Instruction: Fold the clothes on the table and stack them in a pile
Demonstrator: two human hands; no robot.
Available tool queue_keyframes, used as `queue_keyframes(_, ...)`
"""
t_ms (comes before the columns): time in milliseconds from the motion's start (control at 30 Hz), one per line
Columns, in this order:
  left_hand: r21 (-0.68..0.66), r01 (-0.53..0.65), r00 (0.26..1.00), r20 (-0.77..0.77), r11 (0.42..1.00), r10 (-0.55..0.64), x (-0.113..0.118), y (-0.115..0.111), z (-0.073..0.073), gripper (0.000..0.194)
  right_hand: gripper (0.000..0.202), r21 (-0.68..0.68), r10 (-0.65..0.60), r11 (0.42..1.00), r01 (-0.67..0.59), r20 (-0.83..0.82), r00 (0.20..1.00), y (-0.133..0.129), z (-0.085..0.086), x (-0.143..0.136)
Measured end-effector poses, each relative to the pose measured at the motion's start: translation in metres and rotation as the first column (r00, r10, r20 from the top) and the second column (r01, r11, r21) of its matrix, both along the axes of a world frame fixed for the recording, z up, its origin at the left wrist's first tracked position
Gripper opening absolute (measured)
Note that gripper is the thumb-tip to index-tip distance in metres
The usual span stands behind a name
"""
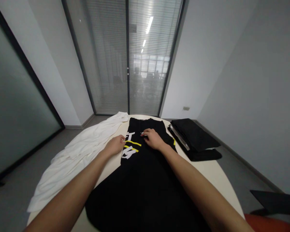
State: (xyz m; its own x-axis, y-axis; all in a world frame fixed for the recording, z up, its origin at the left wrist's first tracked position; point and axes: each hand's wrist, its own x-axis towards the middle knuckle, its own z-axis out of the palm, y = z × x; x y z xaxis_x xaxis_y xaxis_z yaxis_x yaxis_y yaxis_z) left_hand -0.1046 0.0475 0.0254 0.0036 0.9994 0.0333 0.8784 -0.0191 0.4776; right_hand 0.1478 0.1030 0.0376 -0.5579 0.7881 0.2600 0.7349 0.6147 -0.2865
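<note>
A black T-shirt [149,174] with white and yellow print lies spread on the table, narrower at the far end and wider close to me. At its left edge, beside the print, my left hand [114,145] is closed in a pinch on the fabric. My right hand [154,139] rests on the upper middle of the shirt, its fingers bent a little and apart, with a bit of white print by the fingertips. Left of the shirt, a white garment [81,149] lies stretched out with wrinkles.
Folded dark clothes [193,137] are stacked on the right side of the round cream table [226,180]. A dark chair part [276,201] and something red-orange [268,224] show at lower right. Beyond the table stand a glass partition with blinds [108,64] and white walls.
</note>
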Motion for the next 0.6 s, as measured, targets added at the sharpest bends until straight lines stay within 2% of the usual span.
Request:
queue_keyframes(33, -0.032, 0.004, 1.000, 0.008, 0.999, -0.003, -0.002, -0.010, 0.003, 0.032, 0.037, 0.016, 0.122, 0.993, -0.121, -0.024, 0.992, -0.015, 0.004, -0.006)
queue_keyframes(100, -0.102, 0.034, 0.999, 0.032, 0.994, -0.031, -0.004, -0.028, 0.010, 0.028, 0.040, 0.004, 0.361, 0.932, -0.361, -0.022, 0.932, -0.045, 0.011, -0.018)
queue_keyframes(200, -0.253, 0.116, 0.989, 0.118, 0.960, -0.089, -0.006, -0.054, 0.020, 0.027, 0.043, -0.065, 0.560, 0.828, -0.557, 0.033, 0.828, -0.087, 0.017, -0.029)
queue_keyframes(233, -0.318, 0.151, 0.980, 0.173, 0.936, -0.099, -0.006, -0.062, 0.022, 0.028, 0.044, -0.068, 0.582, 0.813, -0.579, 0.046, 0.812, -0.099, 0.019, -0.031)
queue_keyframes(300, -0.414, 0.216, 0.953, 0.287, 0.884, -0.099, -0.006, -0.075, 0.026, 0.032, 0.045, -0.051, 0.576, 0.817, -0.574, 0.059, 0.815, -0.120, 0.019, -0.035)
queue_keyframes(467, -0.488, 0.341, 0.893, 0.434, 0.803, -0.116, -0.015, -0.094, 0.027, 0.039, 0.050, 0.016, 0.492, 0.868, -0.496, 0.087, 0.866, -0.153, 0.010, -0.041)
queue_keyframes(600, -0.552, 0.503, 0.803, 0.582, 0.665, -0.124, -0.025, -0.099, 0.030, 0.044, 0.045, 0.049, 0.420, 0.904, -0.424, 0.087, 0.904, -0.165, 0.002, -0.044)
